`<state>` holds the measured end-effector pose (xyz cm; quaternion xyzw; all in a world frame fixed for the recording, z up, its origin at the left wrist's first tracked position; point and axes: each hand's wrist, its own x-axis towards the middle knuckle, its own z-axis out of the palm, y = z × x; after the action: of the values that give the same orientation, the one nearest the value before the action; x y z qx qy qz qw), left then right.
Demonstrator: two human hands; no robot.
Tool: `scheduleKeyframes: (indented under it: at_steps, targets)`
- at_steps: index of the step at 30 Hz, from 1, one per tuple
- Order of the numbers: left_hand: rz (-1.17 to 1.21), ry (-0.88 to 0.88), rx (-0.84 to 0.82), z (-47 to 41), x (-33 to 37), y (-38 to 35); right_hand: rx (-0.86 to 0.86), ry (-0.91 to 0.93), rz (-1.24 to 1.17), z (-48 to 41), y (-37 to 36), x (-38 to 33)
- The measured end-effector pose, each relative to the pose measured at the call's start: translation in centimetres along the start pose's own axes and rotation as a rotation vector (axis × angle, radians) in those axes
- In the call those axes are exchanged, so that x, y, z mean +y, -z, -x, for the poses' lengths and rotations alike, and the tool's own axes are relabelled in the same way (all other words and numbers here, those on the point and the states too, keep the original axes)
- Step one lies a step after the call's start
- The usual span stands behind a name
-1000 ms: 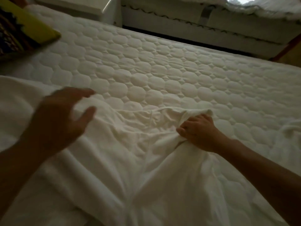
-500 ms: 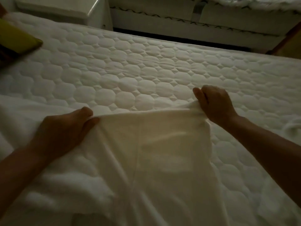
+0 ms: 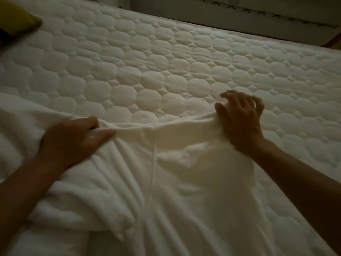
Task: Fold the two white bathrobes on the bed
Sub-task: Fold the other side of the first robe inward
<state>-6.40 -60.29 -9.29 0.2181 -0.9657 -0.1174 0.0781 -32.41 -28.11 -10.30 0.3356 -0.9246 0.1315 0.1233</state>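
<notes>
Gripped the far hem of the white bathrobe [image 3: 166, 172] with the left hand [image 3: 73, 139], thumb on top, fingers curled into the fabric. Pressed the right hand [image 3: 239, 126] on the same hem, fingers loosely spread and blurred, clasping nothing. Stretched that hem between both hands, with the rest spread over the quilted bed [image 3: 166, 61] behind the wrists.

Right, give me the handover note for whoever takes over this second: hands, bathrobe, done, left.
Left hand pinches the far edge of the bathrobe at its left end.
Right hand lies on the right end of that edge, blurred; whether it holds cloth is unclear.
Bathrobe lies spread on the quilted mattress, far edge stretched between the hands, wrinkled below.
Done: bathrobe laid out.
Left: smooth it and fold it. A second bathrobe cannot be told apart here.
</notes>
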Motion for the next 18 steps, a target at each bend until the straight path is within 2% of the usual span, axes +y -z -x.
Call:
scheduleKeyframes:
  at_steps: [3,7,8,10,13,15,17,18]
  targets:
    - [0.021,0.019,-0.040,0.2,1.0,1.4,-0.007,-0.095,-0.119,6.3,3.8,-1.1]
    - [-0.223,-0.242,-0.117,-0.2,1.4,5.2,-0.170,-0.100,-0.143,13.7,6.7,-5.8]
    - [-0.270,-0.263,-0.172,-0.6,1.1,6.6,-0.209,-0.078,-0.148,14.3,6.5,-7.4]
    - [-0.293,-0.185,-0.358,-1.6,-0.3,8.9,-0.274,-0.063,-0.101,13.9,4.9,-9.8]
    - [-0.277,-0.193,-0.533,-2.4,-1.9,10.2,-0.422,-0.171,0.012,12.4,1.6,-10.9]
    - [-0.276,-0.152,-0.621,-2.5,-2.8,10.9,-0.433,-0.198,0.056,12.8,0.0,-10.7]
    - [-0.362,-0.134,-0.571,-3.5,-4.0,12.3,-0.375,-0.203,0.042,13.0,-1.0,-10.6]
    - [-0.389,-0.137,-0.470,-4.0,-4.6,13.1,-0.362,-0.208,0.022,12.9,-1.5,-10.3]
